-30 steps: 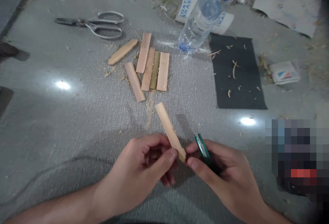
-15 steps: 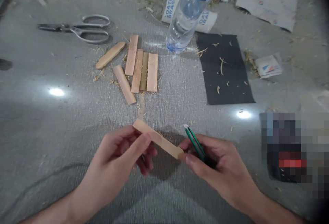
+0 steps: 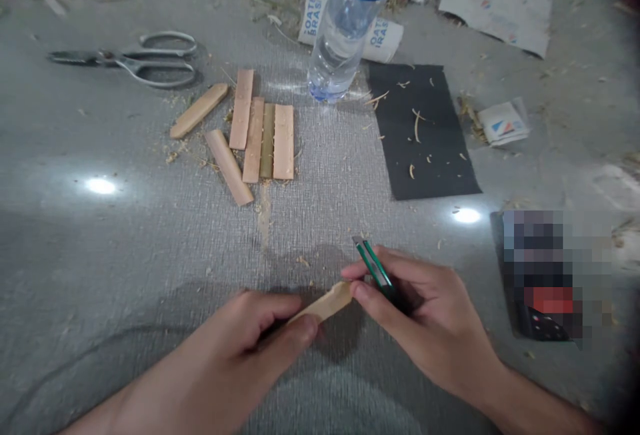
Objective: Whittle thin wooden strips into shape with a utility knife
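Observation:
My left hand (image 3: 255, 342) is closed around a pale bamboo strip (image 3: 327, 305), thumb on top, and covers its near end. The strip's far end looks notched or uneven and points up to the right. My right hand (image 3: 430, 318) grips a green utility knife (image 3: 376, 267) whose blade tip shows, pointing up and left. That hand's thumb and index finger also touch the far end of the strip. Farther off lie several bamboo strips, among them a greenish one (image 3: 267, 140), a broad pale one (image 3: 284, 142) and one with trimmed corners (image 3: 199, 110).
Metal scissors (image 3: 150, 62) lie at the upper left. A water bottle with a blue cap (image 3: 337, 48) stands beyond the strips, beside black sandpaper-like sheet (image 3: 425, 135) strewn with shavings. At right are a small packet (image 3: 503, 123) and a dark, partly blurred-out device (image 3: 545, 325).
The strip has swung round: its right end now points up to the right, and my left hand has moved lower and nearer its right end. The knife remains in my right hand.

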Demonstrator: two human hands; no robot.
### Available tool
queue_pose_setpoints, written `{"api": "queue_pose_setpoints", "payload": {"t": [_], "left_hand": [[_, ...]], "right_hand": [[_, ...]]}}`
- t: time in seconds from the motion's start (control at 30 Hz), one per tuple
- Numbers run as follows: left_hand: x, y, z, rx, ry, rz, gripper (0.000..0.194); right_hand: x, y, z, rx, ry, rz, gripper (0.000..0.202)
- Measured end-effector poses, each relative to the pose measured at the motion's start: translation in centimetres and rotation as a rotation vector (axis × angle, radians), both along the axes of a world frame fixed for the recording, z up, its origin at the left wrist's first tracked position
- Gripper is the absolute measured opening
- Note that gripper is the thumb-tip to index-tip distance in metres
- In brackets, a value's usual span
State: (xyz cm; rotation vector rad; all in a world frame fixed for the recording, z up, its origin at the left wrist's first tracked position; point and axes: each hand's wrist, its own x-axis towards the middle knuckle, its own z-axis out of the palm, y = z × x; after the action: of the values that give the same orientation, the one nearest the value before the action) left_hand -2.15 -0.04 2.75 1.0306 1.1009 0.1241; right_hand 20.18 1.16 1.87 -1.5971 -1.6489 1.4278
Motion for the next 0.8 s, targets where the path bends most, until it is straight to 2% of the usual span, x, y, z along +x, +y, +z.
{"api": "queue_pose_setpoints", "payload": {"t": [0.07,0.2,0.37,0.67,0.8], "left_hand": [[0.2,-0.2,-0.1,0.002,-0.018,-0.003,0.042],[0.3,-0.4,-0.1,-0.145,-0.080,-0.003,0.043],[0.3,-0.7,-0.3,-0.317,-0.206,0.092,0.043],[0.5,-1.2,-0.8,-0.376,-0.282,0.178,0.039],[0.3,-1.2,-0.7,-0.428,-0.325,0.236,0.043]], "right_hand": [[0.0,-0.1,-0.1,-0.002,-0.014,0.006,0.013],[0.0,-0.1,-0.1,0.009,-0.003,0.000,0.012],[-0.2,-0.1,0.1,0.008,0.020,-0.028,0.011],[-0.2,0.0,0.0,-0.019,0.014,-0.046,0.011],[-0.2,0.1,0.0,-0.003,0.014,-0.054,0.010]]}}
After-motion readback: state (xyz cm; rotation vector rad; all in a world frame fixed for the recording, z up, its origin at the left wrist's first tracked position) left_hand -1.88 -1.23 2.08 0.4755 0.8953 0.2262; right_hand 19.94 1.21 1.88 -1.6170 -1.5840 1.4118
